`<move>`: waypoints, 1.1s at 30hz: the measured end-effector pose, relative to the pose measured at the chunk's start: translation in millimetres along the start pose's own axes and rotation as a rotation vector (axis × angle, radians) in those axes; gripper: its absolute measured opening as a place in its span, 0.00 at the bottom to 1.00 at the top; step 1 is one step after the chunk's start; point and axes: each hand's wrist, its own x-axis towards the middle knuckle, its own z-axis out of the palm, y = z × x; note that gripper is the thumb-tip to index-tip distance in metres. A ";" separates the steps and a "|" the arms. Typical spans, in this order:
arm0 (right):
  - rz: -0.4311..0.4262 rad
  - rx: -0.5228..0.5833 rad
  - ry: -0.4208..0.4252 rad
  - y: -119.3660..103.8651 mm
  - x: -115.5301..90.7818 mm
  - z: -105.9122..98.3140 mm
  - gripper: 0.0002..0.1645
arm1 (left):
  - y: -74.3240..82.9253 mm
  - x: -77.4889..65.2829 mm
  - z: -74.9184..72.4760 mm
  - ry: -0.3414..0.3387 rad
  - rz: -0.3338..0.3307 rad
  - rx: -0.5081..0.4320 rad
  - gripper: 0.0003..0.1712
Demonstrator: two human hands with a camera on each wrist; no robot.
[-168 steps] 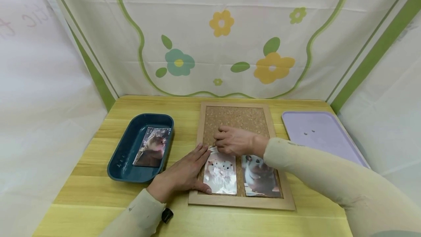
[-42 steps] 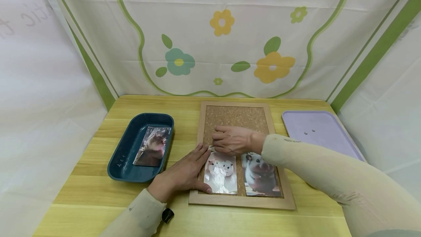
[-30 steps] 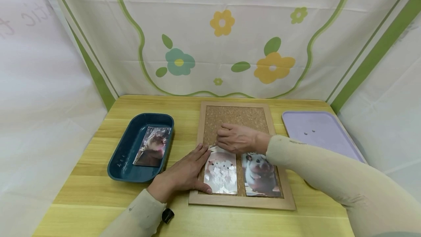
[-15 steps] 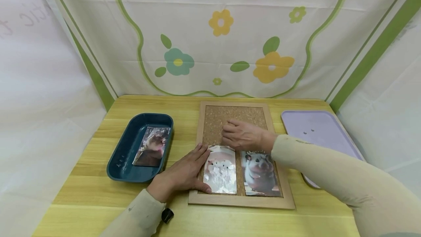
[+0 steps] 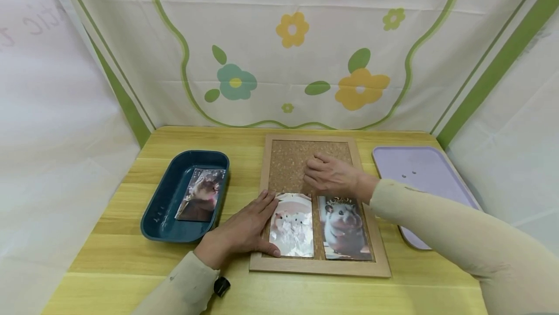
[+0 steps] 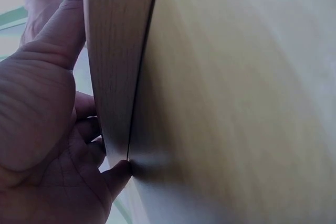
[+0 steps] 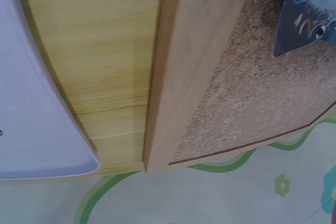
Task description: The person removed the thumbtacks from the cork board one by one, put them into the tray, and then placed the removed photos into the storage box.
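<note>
A wood-framed corkboard (image 5: 284, 159) lies on the table with two photos on its near half. My left hand (image 5: 242, 227) rests across its left side, fingers extended, fingertips at the top left of the shiny photo of two white animals (image 5: 293, 235), thumb at its lower left. In the left wrist view the left hand (image 6: 47, 124) lies against the frame's wooden edge (image 6: 115, 51). Above the other photo, of a grey-and-white animal (image 5: 345, 232), is my right hand (image 5: 334, 176) with its fingers curled. Nothing shows in them; the fingertips are hidden. The right wrist view shows no hand.
A dark teal basin (image 5: 159, 225) with a brown animal photo (image 5: 202, 196) in it stands at the left. At the right lies a lilac tray (image 5: 430, 179) bearing two tiny objects. White fabric walls (image 5: 227, 24) enclose the table's back and sides.
My right hand has moved from the top edge of the two-animal photo up and to the right, uncovering that edge and more of the right photo. The left hand stays in place.
</note>
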 end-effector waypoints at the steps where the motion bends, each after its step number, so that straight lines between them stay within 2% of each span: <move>1: 0.006 -0.003 0.000 0.2 -1.7 0.0 0.16 | -0.2 0.1 0.2 0.000 0.000 0.000 0.73; 12: 0.086 0.019 0.032 2.7 -17.7 -0.6 0.10 | -1.9 0.2 2.2 0.001 0.007 -0.002 0.74; 16: 0.102 -0.006 0.033 3.8 -23.1 -0.7 0.13 | -1.7 -0.1 2.0 0.000 0.012 0.002 0.74; 21: 0.124 -0.035 0.006 4.0 -31.1 -1.8 0.23 | -2.3 -0.1 2.4 0.001 0.017 -0.001 0.74; 24: 0.142 -0.048 0.000 3.9 -36.6 -3.2 0.26 | -2.8 0.1 2.8 0.001 0.017 -0.006 0.74; 33: 0.198 -0.033 0.010 3.7 -57.4 -2.5 0.20 | -3.1 0.1 2.8 0.000 0.016 -0.005 0.74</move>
